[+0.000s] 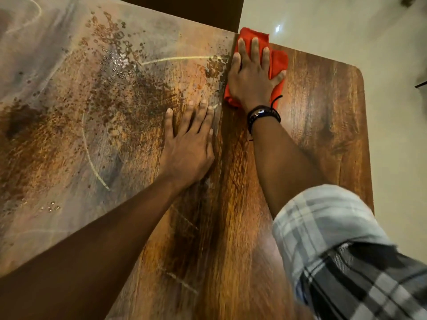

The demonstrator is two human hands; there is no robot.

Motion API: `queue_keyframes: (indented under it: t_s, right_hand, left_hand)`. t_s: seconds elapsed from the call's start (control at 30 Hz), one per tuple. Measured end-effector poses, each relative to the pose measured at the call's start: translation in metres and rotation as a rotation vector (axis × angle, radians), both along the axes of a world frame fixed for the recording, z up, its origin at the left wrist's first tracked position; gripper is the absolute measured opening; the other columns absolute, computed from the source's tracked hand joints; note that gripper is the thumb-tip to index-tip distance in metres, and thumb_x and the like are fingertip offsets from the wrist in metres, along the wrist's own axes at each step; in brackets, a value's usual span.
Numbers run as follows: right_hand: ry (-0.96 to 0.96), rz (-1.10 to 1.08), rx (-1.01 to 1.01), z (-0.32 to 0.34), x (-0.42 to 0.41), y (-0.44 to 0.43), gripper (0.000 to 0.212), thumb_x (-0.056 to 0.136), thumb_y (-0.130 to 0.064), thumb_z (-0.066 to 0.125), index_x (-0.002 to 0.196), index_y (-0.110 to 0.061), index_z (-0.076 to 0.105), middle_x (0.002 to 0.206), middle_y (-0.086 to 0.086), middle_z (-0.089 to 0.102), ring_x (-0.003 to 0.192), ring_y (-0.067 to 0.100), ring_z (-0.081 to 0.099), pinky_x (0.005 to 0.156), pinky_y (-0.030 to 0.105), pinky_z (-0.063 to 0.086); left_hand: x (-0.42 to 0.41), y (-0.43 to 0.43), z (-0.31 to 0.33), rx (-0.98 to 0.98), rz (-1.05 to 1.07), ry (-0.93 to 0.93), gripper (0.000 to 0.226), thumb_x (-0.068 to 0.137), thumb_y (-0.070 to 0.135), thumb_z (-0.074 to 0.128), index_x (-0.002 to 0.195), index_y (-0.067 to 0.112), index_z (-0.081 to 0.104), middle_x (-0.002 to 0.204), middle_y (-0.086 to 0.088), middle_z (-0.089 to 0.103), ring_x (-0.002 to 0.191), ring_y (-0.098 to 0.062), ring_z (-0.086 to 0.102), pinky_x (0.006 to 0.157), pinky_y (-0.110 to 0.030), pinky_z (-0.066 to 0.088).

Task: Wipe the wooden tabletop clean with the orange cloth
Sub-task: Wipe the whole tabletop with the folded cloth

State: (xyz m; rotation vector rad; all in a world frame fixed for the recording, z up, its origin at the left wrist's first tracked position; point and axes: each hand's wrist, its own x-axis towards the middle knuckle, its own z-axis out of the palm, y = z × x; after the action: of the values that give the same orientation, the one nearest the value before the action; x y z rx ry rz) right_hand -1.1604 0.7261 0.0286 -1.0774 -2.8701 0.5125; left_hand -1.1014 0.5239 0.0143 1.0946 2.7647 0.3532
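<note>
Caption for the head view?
Right hand presses orange cloth at the far edge of the wooden tabletop; left hand rests flat on smeared wood.

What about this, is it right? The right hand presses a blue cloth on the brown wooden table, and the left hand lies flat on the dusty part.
Not quite. The head view shows the crumpled cloth is orange, not blue. The rest holds: the right hand presses it on the brown wooden table, and the left hand lies flat on the dusty part.
</note>
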Motion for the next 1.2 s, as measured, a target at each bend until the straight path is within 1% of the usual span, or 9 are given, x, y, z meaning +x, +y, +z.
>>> queue_keyframes:
  t_s: [0.23,0.37,0.5,0.6,0.77,0.87,0.97,1.07,1.2]
  right_hand:
    - [-0.042,0.049,0.024,0.002,0.058,-0.044,0.054,0.109,-0.045,0.019,0.160,-0.038,0.007,0.170,-0.008,-0.001,0.157,0.020,-0.002,0.117,0.072,-0.003]
    - [-0.010,0.058,0.034,0.000,0.137,-0.108,0.053,0.108,-0.046,0.021,0.160,-0.039,0.010,0.170,-0.010,0.001,0.157,0.017,-0.001,0.117,0.072,-0.001]
    - [0.026,0.030,0.068,-0.004,0.226,-0.181,0.053,0.107,-0.047,0.022,0.160,-0.040,0.015,0.169,-0.010,0.008,0.157,0.017,0.004,0.116,0.072,0.005]
    - [0.012,0.021,0.083,-0.003,0.293,-0.236,0.054,0.107,-0.047,0.023,0.160,-0.039,0.014,0.169,-0.009,0.007,0.157,0.017,0.003,0.118,0.071,0.006]
    - [-0.033,0.019,0.062,-0.002,0.369,-0.298,0.056,0.106,-0.046,0.026,0.160,-0.036,0.018,0.170,-0.007,0.008,0.157,0.019,0.004,0.116,0.072,0.011]
    - [-0.054,0.028,0.076,-0.001,0.366,-0.296,0.056,0.106,-0.046,0.026,0.160,-0.038,0.015,0.170,-0.008,0.007,0.157,0.018,0.003,0.115,0.074,0.012]
    - [-0.060,0.037,0.070,-0.001,0.339,-0.276,0.055,0.107,-0.046,0.023,0.160,-0.040,0.012,0.170,-0.009,0.004,0.157,0.017,-0.002,0.114,0.076,0.005]
    - [-0.055,0.026,0.076,-0.004,0.294,-0.243,0.055,0.108,-0.046,0.023,0.160,-0.040,0.009,0.170,-0.009,0.000,0.156,0.017,-0.007,0.114,0.075,0.000]
    - [-0.033,-0.012,0.071,-0.002,0.216,-0.194,0.054,0.108,-0.045,0.023,0.160,-0.039,0.011,0.170,-0.008,0.003,0.157,0.018,-0.002,0.113,0.076,0.000]
  left_hand:
    - [0.000,-0.004,0.003,0.045,-0.027,-0.012,0.062,0.099,0.038,0.015,0.157,0.016,0.019,0.165,-0.003,0.019,0.153,-0.024,0.008,0.120,-0.059,-0.003]
    - [0.002,-0.010,0.013,0.170,0.002,-0.087,0.059,0.101,0.037,0.016,0.153,0.016,0.033,0.160,-0.002,0.032,0.151,-0.019,0.019,0.123,-0.051,0.002]
    - [0.038,-0.048,0.013,0.178,-0.086,0.008,0.055,0.102,0.037,0.021,0.146,0.014,0.044,0.155,-0.005,0.041,0.149,-0.022,0.026,0.120,-0.058,0.009]
    - [0.080,-0.096,0.009,0.192,-0.142,-0.004,0.054,0.103,0.036,0.023,0.149,0.014,0.041,0.158,-0.005,0.035,0.150,-0.023,0.023,0.117,-0.063,0.011]
    - [0.115,-0.162,0.005,0.099,-0.233,0.035,0.055,0.103,0.036,0.026,0.152,0.013,0.035,0.161,-0.005,0.030,0.152,-0.023,0.016,0.117,-0.064,0.011]
    - [0.118,-0.172,0.006,0.057,-0.234,0.035,0.057,0.103,0.038,0.023,0.152,0.012,0.035,0.160,-0.006,0.031,0.151,-0.024,0.019,0.118,-0.062,0.012]
    - [0.120,-0.169,0.005,0.013,-0.217,0.043,0.058,0.103,0.039,0.021,0.154,0.013,0.032,0.162,-0.005,0.027,0.152,-0.023,0.016,0.119,-0.061,0.010]
    - [0.121,-0.168,0.003,0.004,-0.209,0.057,0.058,0.103,0.038,0.022,0.154,0.015,0.030,0.163,-0.004,0.024,0.152,-0.022,0.014,0.119,-0.062,0.010]
    - [0.121,-0.167,0.001,-0.009,-0.207,0.081,0.058,0.103,0.038,0.021,0.156,0.015,0.025,0.164,-0.003,0.021,0.153,-0.022,0.013,0.118,-0.063,0.008]
